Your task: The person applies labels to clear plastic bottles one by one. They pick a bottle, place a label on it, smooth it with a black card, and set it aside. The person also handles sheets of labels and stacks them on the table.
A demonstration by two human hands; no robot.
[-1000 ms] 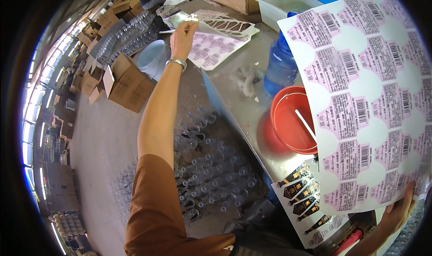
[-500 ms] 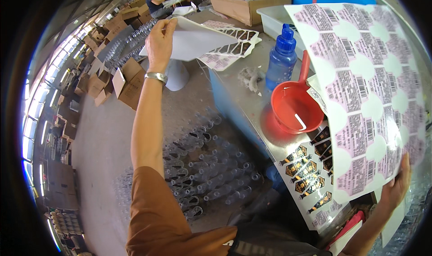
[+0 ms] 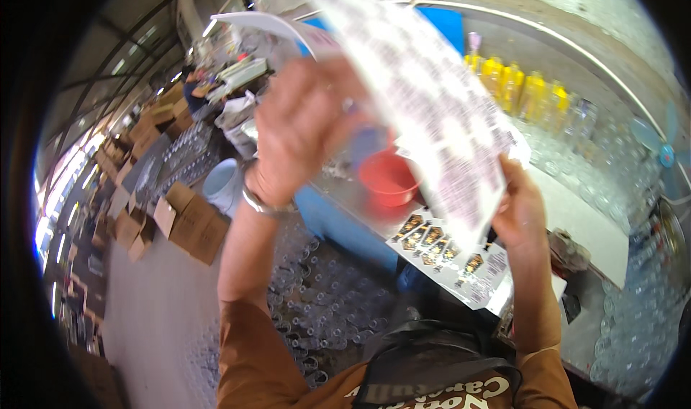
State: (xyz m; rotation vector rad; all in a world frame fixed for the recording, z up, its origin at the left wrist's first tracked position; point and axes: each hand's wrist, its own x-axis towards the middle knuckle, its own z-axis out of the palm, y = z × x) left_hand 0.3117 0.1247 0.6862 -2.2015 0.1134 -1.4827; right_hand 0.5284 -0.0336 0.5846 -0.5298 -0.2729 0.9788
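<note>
My right hand [image 3: 520,206] grips the lower right edge of a large sheet of labels [image 3: 439,114], white with pinkish printed patches, raised at a slant over the worktable. Close by its left edge is my left hand [image 3: 306,125], with a metal band at the wrist. Motion smears its fingers, so their grip cannot be made out. A curled white sheet [image 3: 277,26] shows just above that hand. Below the labels a red dipper [image 3: 389,179] stands on the table. Beside it lies a sheet of black and gold labels [image 3: 432,243].
Clear bottles [image 3: 324,308] stand on the floor beside the table. Yellow bottles [image 3: 533,92] and many clear ones line the back right. A small blue fan [image 3: 666,153] is at the far right. Cardboard boxes [image 3: 191,225] and a pale bucket [image 3: 222,182] are at left.
My left hand has moved right and nearer, towards the label sheet. The label sheet has shifted left and tilted, with my right hand still on it. The view has turned right.
</note>
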